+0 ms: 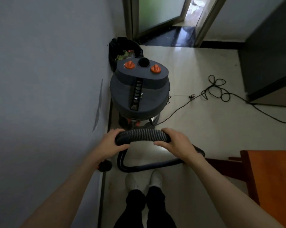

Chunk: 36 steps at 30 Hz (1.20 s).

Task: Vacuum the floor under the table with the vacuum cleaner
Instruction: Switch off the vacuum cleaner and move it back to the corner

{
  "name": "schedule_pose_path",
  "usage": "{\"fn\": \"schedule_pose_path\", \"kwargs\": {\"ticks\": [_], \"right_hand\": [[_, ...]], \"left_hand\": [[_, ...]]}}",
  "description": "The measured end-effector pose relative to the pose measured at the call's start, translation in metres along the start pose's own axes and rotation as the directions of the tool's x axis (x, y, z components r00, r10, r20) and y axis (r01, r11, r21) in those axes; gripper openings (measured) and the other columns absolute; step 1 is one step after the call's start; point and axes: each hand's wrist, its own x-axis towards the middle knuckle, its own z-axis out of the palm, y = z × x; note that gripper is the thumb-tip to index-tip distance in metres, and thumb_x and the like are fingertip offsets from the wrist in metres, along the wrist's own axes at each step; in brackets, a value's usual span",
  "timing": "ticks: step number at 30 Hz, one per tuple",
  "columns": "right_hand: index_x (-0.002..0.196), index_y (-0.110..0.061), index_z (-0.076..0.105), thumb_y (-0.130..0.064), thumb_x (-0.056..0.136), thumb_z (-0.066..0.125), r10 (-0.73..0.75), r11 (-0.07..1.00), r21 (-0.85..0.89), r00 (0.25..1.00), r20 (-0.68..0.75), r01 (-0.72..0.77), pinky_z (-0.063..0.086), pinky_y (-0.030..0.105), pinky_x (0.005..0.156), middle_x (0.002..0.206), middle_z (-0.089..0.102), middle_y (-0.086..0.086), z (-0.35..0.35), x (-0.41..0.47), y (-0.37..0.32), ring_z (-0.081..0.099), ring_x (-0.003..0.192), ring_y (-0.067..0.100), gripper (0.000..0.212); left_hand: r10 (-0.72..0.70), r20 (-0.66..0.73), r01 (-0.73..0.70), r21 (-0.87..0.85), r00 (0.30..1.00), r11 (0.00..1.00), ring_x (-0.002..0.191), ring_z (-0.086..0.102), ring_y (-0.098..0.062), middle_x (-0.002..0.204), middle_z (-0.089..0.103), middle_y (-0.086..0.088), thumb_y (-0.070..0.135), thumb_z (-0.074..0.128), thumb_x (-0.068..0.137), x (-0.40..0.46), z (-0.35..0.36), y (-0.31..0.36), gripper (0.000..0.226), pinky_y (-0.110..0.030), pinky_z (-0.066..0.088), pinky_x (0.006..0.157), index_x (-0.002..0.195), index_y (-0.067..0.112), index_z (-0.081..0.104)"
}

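A grey canister vacuum cleaner (139,91) with two orange knobs stands on the pale floor against the left wall. Its black ribbed hose (142,134) arches in front of me, just below the canister. My left hand (112,142) grips the hose's smooth left end. My right hand (175,142) grips the ribbed part further right. From my hands the hose loops down to the floor near my white shoes. An orange wooden table (270,178) shows its corner at the lower right.
A black power cord (216,89) lies coiled on the floor right of the vacuum and runs off to the right. A black bin (124,48) with rubbish stands behind the canister. A doorway (185,22) opens beyond. A dark cabinet (270,55) stands at the right.
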Motion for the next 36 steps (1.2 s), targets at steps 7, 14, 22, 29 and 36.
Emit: {"fn": "schedule_pose_path", "kwargs": {"ticks": [7,14,22,29,36], "right_hand": [[0.117,-0.020,0.057,-0.060,0.079,0.064,-0.050,0.993,0.106,0.998,-0.048,0.055,0.049,0.032,0.084,0.106,0.064,-0.004,0.026,0.021,-0.009,0.059,0.096,0.014,0.056],[0.116,-0.015,0.057,-0.039,0.075,0.078,0.122,0.963,0.260,0.974,-0.190,-0.070,0.037,0.023,0.085,0.103,0.052,-0.007,0.008,0.033,0.030,0.048,0.098,0.010,0.052],[0.119,-0.007,0.054,-0.031,0.077,0.077,0.042,0.966,0.246,0.893,-0.449,0.078,0.042,0.035,0.089,0.103,0.050,-0.004,-0.014,0.046,0.005,0.045,0.098,0.011,0.054],[0.120,-0.006,0.053,-0.034,0.078,0.075,0.088,0.975,0.222,0.868,-0.488,0.026,0.048,0.044,0.087,0.102,0.054,0.002,-0.033,0.029,-0.007,0.050,0.095,0.016,0.055],[0.116,-0.010,0.059,-0.048,0.078,0.071,-0.049,0.981,-0.191,0.903,-0.427,-0.037,0.044,0.041,0.083,0.097,0.062,0.011,-0.004,0.033,0.005,0.058,0.090,0.029,0.056]], "left_hand": [[0.034,-0.025,-0.034,-0.036,0.999,0.999,0.087,0.058,-0.009,0.095,0.059,0.003,0.026,0.078,0.072,0.017,0.005,0.000,0.040,-0.019,0.049,0.075,0.104,0.020,0.054],[-0.111,-0.193,0.031,-0.374,0.975,0.927,0.071,0.060,-0.004,0.085,0.061,0.002,0.005,0.073,0.077,0.001,-0.037,0.000,0.031,-0.017,0.049,0.064,0.090,0.028,0.055],[-0.099,-0.205,-0.033,-0.557,0.974,0.830,0.075,0.062,-0.002,0.084,0.065,0.006,0.001,0.068,0.078,-0.021,-0.065,0.021,0.032,-0.014,0.053,0.068,0.096,0.026,0.059],[-0.142,-0.034,0.074,-0.723,0.989,0.687,0.092,0.058,-0.018,0.093,0.062,0.001,0.016,0.080,0.068,-0.015,-0.042,0.025,0.049,-0.040,0.046,0.093,0.110,0.023,0.056],[-0.308,0.020,0.253,-0.620,0.951,0.742,0.122,0.046,-0.023,0.128,0.047,-0.005,0.015,0.066,0.085,0.006,0.020,-0.016,0.065,-0.034,0.041,0.099,0.139,0.013,0.030]]}}
